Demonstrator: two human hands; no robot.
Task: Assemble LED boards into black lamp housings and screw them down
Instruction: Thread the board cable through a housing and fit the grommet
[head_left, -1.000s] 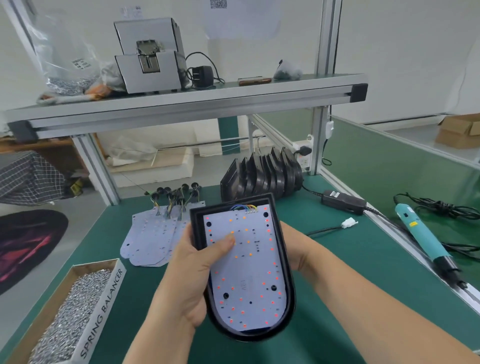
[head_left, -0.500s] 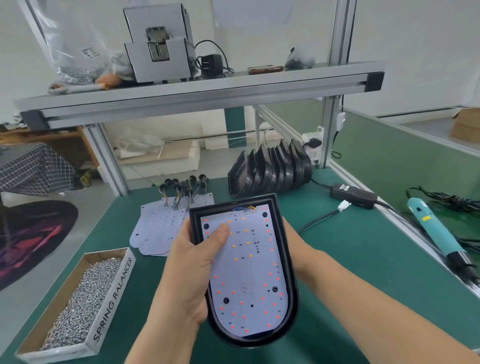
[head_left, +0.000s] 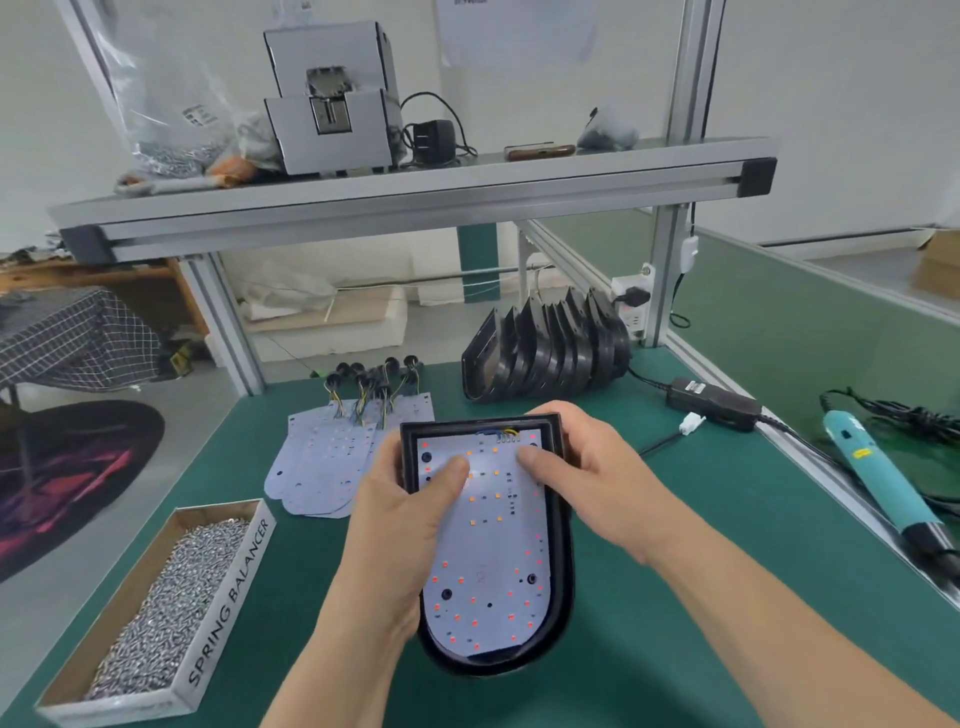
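A black lamp housing (head_left: 563, 561) is held above the green bench, with a white LED board (head_left: 493, 551) lying inside it. My left hand (head_left: 400, 525) grips the housing's left side, its thumb pressing on the board's upper left. My right hand (head_left: 592, 467) grips the upper right corner, thumb pressing the board near its top wires. A pile of loose LED boards (head_left: 332, 457) with wired black plugs lies behind on the left. A row of empty black housings (head_left: 545, 353) leans at the back. A teal electric screwdriver (head_left: 878, 478) lies at the right edge.
A cardboard box of small screws (head_left: 156, 613) marked SPRING BALANCER stands at the front left. A black power adapter (head_left: 714, 402) with a white connector and cable lies at the back right. An aluminium shelf (head_left: 415, 202) spans overhead with a screw feeder on it.
My right hand came from under the housing to its upper right corner, and its thumb now presses the board. The view tilted down slightly.
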